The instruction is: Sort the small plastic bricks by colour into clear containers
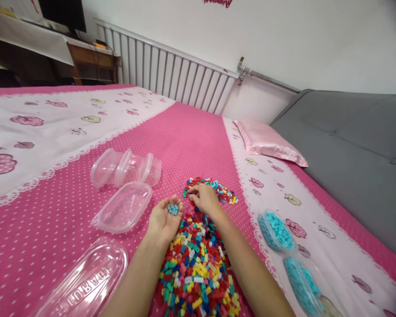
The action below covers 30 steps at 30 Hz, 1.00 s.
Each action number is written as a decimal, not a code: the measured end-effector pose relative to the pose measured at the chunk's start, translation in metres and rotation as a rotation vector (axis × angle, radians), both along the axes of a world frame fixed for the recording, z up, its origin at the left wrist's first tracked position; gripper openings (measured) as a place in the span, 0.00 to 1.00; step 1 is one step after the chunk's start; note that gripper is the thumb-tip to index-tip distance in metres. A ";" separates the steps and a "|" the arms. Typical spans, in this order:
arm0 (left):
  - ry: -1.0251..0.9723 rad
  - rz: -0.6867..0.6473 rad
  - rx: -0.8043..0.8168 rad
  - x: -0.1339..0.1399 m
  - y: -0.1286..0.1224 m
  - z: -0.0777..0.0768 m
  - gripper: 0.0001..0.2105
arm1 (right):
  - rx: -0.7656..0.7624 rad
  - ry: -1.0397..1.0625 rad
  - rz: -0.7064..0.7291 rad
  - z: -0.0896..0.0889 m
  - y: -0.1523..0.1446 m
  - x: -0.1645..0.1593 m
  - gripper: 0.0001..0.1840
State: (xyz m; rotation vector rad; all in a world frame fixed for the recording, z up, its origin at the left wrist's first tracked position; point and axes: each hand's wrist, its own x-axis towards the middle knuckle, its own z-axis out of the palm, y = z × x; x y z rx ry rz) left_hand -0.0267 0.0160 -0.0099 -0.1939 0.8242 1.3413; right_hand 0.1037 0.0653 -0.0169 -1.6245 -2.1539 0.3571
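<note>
My left hand (165, 220) is turned palm up, its fingers curled round several small light-blue toy bricks (173, 209). To its right, my right hand (203, 197) reaches over a smaller pile of mixed toy bricks (222, 193). Its thumb and fingertips are closed together at the pile's left side; whatever is between them is too small to make out. Below both hands, between my forearms, spreads a larger heap of mixed bricks (198, 268) in red, yellow, green, blue and white.
Two clear tubs of light-blue bricks, a farther tub (277, 231) and a nearer tub (303, 286), stand on the right. On the left lie stacked clear containers (125, 168), a clear lid (123, 207) and another embossed lid (89, 281). A pink pillow (269, 143) rests by the grey headboard (346, 136).
</note>
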 end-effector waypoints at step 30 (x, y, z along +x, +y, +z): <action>-0.045 -0.227 0.098 0.015 -0.005 0.007 0.11 | 0.062 0.432 -0.017 0.022 -0.057 0.008 0.11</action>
